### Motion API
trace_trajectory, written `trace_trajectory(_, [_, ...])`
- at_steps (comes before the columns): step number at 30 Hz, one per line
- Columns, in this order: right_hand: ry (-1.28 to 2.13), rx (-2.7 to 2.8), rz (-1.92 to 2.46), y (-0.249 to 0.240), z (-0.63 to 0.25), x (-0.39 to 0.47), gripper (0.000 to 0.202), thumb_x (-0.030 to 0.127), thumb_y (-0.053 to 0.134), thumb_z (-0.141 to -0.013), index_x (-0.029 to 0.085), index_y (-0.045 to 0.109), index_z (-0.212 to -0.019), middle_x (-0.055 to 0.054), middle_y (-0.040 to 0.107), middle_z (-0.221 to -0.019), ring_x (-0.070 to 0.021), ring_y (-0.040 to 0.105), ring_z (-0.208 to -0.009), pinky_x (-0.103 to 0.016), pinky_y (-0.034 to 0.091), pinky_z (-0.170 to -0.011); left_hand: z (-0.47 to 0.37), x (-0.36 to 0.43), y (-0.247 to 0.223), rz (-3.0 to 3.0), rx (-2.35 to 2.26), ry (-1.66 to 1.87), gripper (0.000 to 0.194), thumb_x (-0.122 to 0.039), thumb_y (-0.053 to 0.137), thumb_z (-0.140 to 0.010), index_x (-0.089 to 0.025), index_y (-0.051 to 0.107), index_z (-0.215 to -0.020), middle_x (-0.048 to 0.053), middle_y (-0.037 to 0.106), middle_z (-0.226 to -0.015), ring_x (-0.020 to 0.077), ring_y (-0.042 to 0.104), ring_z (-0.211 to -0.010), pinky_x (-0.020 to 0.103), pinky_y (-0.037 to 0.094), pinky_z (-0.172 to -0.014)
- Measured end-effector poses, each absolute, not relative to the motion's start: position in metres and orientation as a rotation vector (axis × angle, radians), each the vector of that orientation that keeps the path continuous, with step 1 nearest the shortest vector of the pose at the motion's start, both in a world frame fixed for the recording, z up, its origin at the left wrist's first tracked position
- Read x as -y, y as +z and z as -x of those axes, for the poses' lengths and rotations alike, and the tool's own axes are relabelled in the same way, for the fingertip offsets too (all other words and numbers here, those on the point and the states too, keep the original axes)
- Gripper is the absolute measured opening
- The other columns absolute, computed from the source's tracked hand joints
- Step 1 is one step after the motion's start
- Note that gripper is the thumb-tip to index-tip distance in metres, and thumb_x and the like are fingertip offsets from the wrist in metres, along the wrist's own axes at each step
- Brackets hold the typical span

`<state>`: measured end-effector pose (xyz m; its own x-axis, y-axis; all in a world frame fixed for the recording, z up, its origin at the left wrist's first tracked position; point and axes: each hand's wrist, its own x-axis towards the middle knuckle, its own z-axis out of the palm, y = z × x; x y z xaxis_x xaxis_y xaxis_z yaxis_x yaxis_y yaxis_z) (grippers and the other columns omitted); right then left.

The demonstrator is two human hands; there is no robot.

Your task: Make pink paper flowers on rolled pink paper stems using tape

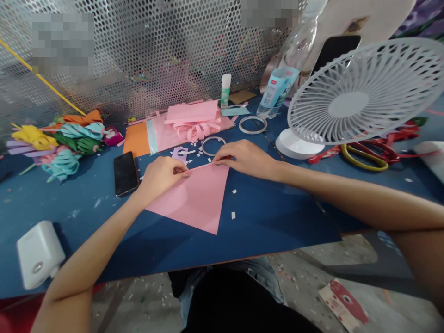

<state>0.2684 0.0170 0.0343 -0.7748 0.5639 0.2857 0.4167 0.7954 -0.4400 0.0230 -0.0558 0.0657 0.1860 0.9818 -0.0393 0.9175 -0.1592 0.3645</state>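
Pink paper (197,196) lies on the blue table (277,217), its far edge pinched by the fingers of both the left hand (161,178) and right hand (244,159). I'd judge it light and easily creased, best gripped gently near that edge's ends.

A sheet of pink paper (197,196), plain and matte, lies nearly flat on the blue counter (277,208), set askew with one sharp corner pointing toward the person. Its right edge runs straight up from that corner to the far side, and its near edge slants away to the left. The left hand (161,178) and right hand (243,159) pinch the far edge, where a narrow strip seems folded over, though the fingers hide much of it. The left hand and forearm cover its left part.
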Motion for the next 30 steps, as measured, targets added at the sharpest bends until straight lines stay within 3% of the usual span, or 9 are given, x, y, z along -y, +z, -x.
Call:
trace_trajectory(8, [0.574, 2.483, 0.824, 0.0359, -0.2703, -0.0204, 0.010, 0.015, 0.063, -0.086, 0.018, 0.073, -0.085, -0.002, 0.073, -0.089, -0.0151, 0.065, -0.082, -0.025, 0.045, -0.072, -0.0206, 0.0528, 0.0641, -2.137, -1.745, 0.290, 0.017, -0.017, 0.062, -0.082, -0.023, 0.078, -0.085, 0.005, 0.077, -0.091, 0.0226, 0.068, -0.083, 0.032, 0.047, -0.074])
trace_trajectory(13, [0.596, 2.622, 0.785, 0.0297, -0.2697, -0.0202, 0.020, 0.029, 0.059, -0.093, 0.018, 0.074, -0.098, -0.004, 0.073, -0.098, -0.0177, 0.066, -0.087, -0.027, 0.044, -0.073, -0.0232, 0.0570, 0.0663, -2.121, -1.840, 0.290, 0.009, -0.019, 0.068, -0.078, -0.021, 0.076, -0.079, 0.004, 0.076, -0.081, 0.0213, 0.068, -0.081, 0.029, 0.047, -0.068])
trace_trajectory(16, [0.562, 2.642, 0.843, 0.0283, -0.2683, -0.0166, 0.022, 0.028, 0.055, -0.096, 0.018, 0.074, -0.102, -0.003, 0.073, -0.103, -0.0185, 0.067, -0.090, -0.028, 0.043, -0.073, -0.0234, 0.0578, 0.0681, -2.120, -1.891, 0.320, 0.005, -0.020, 0.071, -0.076, -0.022, 0.075, -0.077, 0.002, 0.075, -0.079, 0.0203, 0.068, -0.080, 0.028, 0.046, -0.066])
trace_trajectory(25, [0.257, 2.557, 1.009, 0.0330, -0.2691, -0.0130, 0.011, 0.026, 0.066, -0.090, 0.024, 0.077, -0.092, 0.000, 0.074, -0.098, -0.0210, 0.065, -0.099, -0.027, 0.039, -0.067, -0.0173, 0.0506, 0.0657, -2.038, -1.685, 0.279, 0.011, -0.024, 0.068, -0.078, -0.021, 0.078, -0.082, 0.005, 0.077, -0.082, 0.0213, 0.070, -0.079, 0.031, 0.052, -0.071])
trace_trajectory(30, [0.348, 2.583, 0.957, 0.0287, -0.2706, -0.0174, 0.007, 0.026, 0.068, -0.088, 0.022, 0.074, -0.088, 0.002, 0.073, -0.095, -0.0176, 0.067, -0.091, -0.026, 0.039, -0.064, -0.0159, 0.0488, 0.0646, -1.998, -1.632, 0.279, 0.010, -0.018, 0.067, -0.075, -0.019, 0.077, -0.077, 0.006, 0.077, -0.080, 0.0208, 0.071, -0.075, 0.031, 0.053, -0.072])
